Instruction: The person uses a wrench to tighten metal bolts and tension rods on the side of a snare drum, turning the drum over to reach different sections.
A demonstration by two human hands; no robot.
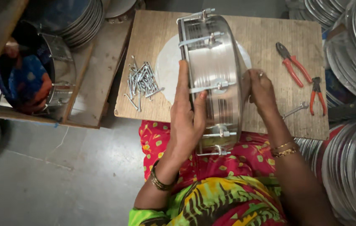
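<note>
Bright red, yellow and green patterned cloth (211, 196) across the lap, nearest the lens, below a wooden board (152, 37) laid as a worktable. Held upright on edge over the board's near side: a round steel drum frame (211, 71) with tension rods and hooks along its rim. Left hand (186, 117), bangles at the wrist, pressed flat against the frame's left face, fingers together and pointing up, thumb hooked over the rim. Right hand (261, 90), ringed and bangled, curled against the frame's right side, fingertips hidden behind the shell, so grip there cannot be told. Behind the frame, flat on the board, a pale round disc (167, 67). Left of it, a loose heap of metal bolts (142, 81). Right of the hands, two red-handled pliers (295, 65) (317, 94) and a small spanner (295, 109), well apart from the frame. Stacked steel rims (353, 62) along the right edge; another drum shell (35, 71) at upper left.
</note>
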